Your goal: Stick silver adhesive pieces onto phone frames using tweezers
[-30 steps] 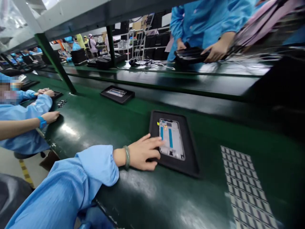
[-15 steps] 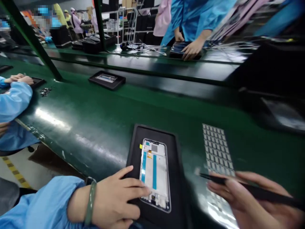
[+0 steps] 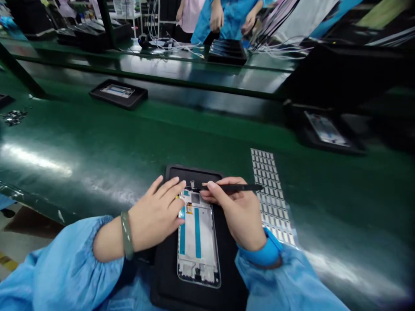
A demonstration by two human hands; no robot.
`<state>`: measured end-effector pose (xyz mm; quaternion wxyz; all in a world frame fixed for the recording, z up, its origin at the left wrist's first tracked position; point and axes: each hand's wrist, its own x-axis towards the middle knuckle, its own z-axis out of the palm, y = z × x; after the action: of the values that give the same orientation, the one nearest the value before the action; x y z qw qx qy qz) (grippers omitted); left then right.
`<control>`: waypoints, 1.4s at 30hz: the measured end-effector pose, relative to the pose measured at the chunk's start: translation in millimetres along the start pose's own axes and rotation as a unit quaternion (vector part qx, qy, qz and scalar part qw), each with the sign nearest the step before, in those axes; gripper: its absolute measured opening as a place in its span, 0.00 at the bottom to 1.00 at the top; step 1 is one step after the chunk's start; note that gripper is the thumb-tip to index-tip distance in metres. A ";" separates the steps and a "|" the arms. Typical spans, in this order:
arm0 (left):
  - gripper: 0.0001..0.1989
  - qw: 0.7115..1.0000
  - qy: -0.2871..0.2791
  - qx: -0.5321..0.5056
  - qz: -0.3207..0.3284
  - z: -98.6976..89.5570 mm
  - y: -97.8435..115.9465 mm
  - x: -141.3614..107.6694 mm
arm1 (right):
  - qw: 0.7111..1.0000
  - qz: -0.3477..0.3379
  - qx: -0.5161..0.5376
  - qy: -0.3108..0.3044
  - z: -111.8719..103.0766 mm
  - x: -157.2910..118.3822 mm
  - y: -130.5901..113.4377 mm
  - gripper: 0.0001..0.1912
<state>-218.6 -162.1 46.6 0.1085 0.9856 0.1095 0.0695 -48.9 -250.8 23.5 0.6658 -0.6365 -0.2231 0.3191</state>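
Note:
A phone frame point(image 3: 205, 229) with two blue strips lies in a black tray point(image 3: 230, 263) in front of me. My left hand point(image 3: 155, 218) has its fingers spread flat over the frame's upper left edge. In my right hand point(image 3: 238, 207) is a pair of black tweezers point(image 3: 243, 187), gripped between thumb and fingers and pointing left across the frame's top end. By the tips is a small pale piece point(image 3: 192, 184); whether the tweezers hold it I cannot tell. A sheet of small grey stickers point(image 3: 272, 185) lies right of the tray, partly behind my right hand.
Another tray point(image 3: 139, 96) with a phone frame stands at the back left, and a third tray point(image 3: 350, 147) at the right. Small loose parts point(image 3: 14, 117) lie far left. Across the bench, a person in a blue smock point(image 3: 223, 26) stands behind a dark stack point(image 3: 227, 52).
My right hand has come left from the sticker sheet to the frame's top end with the tweezers. My left hand has moved up along the frame. The view has shifted right.

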 end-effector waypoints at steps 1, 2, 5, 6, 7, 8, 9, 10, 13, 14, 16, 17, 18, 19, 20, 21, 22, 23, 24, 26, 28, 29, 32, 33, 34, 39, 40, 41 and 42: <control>0.12 1.000 -0.013 0.004 0.005 0.7 -4.2 5.8 | 1.000 -0.008 -0.007 0.003 0.3 -0.8 1.5 0.18; 0.12 1.000 -0.025 0.001 0.012 2.2 -8.1 10.2 | 1.000 -0.016 -0.013 0.008 0.1 -1.9 2.5 0.18; 0.11 0.999 -0.040 -0.028 0.008 9.5 -15.6 14.8 | 0.999 -0.029 -0.034 0.025 -1.7 -5.1 3.6 0.17; 0.11 0.999 -0.037 -0.039 0.001 12.0 -16.4 14.0 | 0.998 -0.032 -0.042 0.029 -2.4 -5.7 3.7 0.16; 0.10 0.998 -0.029 -0.050 -0.007 14.1 -16.3 12.7 | 0.998 -0.035 -0.049 0.033 -3.0 -6.1 3.9 0.16; 0.09 0.998 -0.018 -0.059 -0.013 15.6 -15.8 11.3 | 0.997 -0.038 -0.055 0.037 -3.4 -6.3 4.0 0.16; 0.08 0.998 -0.007 -0.065 -0.017 16.6 -14.9 10.4 | 0.997 -0.042 -0.057 0.041 -3.8 -6.3 4.3 0.16; 0.08 0.997 0.007 -0.069 -0.021 17.1 -14.1 10.3 | 0.996 -0.045 -0.058 0.046 -4.0 -6.2 4.7 0.15; 0.08 0.996 0.047 -0.068 -0.039 16.8 -13.1 16.2 | 0.996 -0.048 -0.048 0.061 -4.6 -5.4 6.2 0.14; 0.08 0.996 0.058 -0.060 -0.045 16.7 -13.4 20.1 | 0.996 -0.046 -0.040 0.066 -4.8 -5.0 6.8 0.14; 0.08 0.996 0.069 -0.025 -0.050 16.9 -14.2 29.4 | 0.996 -0.042 -0.018 0.076 -5.2 -4.2 7.9 0.14; 0.08 0.997 0.068 -0.001 -0.048 17.0 -14.4 34.4 | 0.996 -0.042 -0.006 0.079 -5.4 -3.7 8.5 0.15; 0.07 0.997 0.064 0.025 -0.043 17.1 -14.3 39.3 | 0.996 -0.043 0.006 0.082 -5.6 -3.2 8.9 0.15; 0.06 0.997 0.056 0.049 -0.036 16.9 -13.8 44.0 | 0.995 -0.045 0.016 0.084 -5.7 -2.6 9.2 0.15; 0.06 0.996 0.043 0.070 -0.030 16.3 -12.8 48.5 | 0.995 -0.048 0.024 0.087 -5.7 -1.9 9.4 0.15; 0.07 0.996 0.026 0.086 -0.024 15.4 -11.4 52.7 | 0.994 -0.050 0.029 0.091 -5.7 -1.3 9.3 0.16; 0.07 0.995 0.006 0.098 -0.018 14.0 -9.7 56.5 | 0.994 -0.050 0.033 0.096 -5.6 -0.7 9.1 0.16; 0.07 0.994 -0.014 0.107 -0.012 12.3 -8.0 59.8 | 0.993 -0.050 0.036 0.101 -5.4 -0.1 8.8 0.16; 0.08 0.993 -0.032 0.113 -0.005 10.5 -6.5 62.6 | 0.993 -0.049 0.038 0.105 -5.2 0.4 8.4 0.16; 0.07 0.991 -0.054 0.122 0.012 7.2 -4.9 66.4 | 0.992 -0.046 0.041 0.109 -4.9 1.0 7.5 0.16; 0.07 0.990 -0.061 0.124 0.026 5.3 -6.0 68.1 | 0.992 -0.043 0.044 0.110 -4.9 1.0 7.1 0.16; 0.07 0.990 -0.062 0.122 0.030 5.0 -7.4 68.3 | 0.992 -0.042 0.044 0.111 -5.1 0.9 7.0 0.16; 0.07 0.991 -0.062 0.114 0.028 5.4 -13.5 67.2 | 0.993 -0.040 0.042 0.107 -6.1 0.4 7.5 0.16; 0.07 0.991 -0.062 0.113 0.026 5.7 -15.4 66.4 | 0.993 -0.040 0.041 0.104 -6.5 0.4 7.7 0.16; 0.07 0.992 -0.062 0.112 0.024 6.1 -16.9 65.5 | 0.993 -0.039 0.039 0.102 -6.8 0.3 7.9 0.16; 0.06 0.992 -0.050 0.116 0.009 10.0 -16.5 61.4 | 0.994 -0.043 0.026 0.101 -7.0 0.1 9.1 0.15; 0.07 0.992 -0.044 0.117 0.010 10.9 -15.6 60.9 | 0.994 -0.045 0.024 0.101 -6.8 0.0 9.3 0.15; 0.07 0.992 -0.037 0.118 0.011 11.6 -15.1 60.3 | 0.994 -0.047 0.023 0.101 -6.6 -0.2 9.4 0.15; 0.07 0.993 -0.031 0.117 0.013 11.7 -15.1 59.5 | 0.993 -0.048 0.024 0.101 -6.5 -0.3 9.6 0.15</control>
<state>-162.2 -136.3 38.6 -0.0053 0.9946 0.1002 0.0268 -45.9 -255.8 13.4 0.7143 -0.6381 -0.1775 0.2258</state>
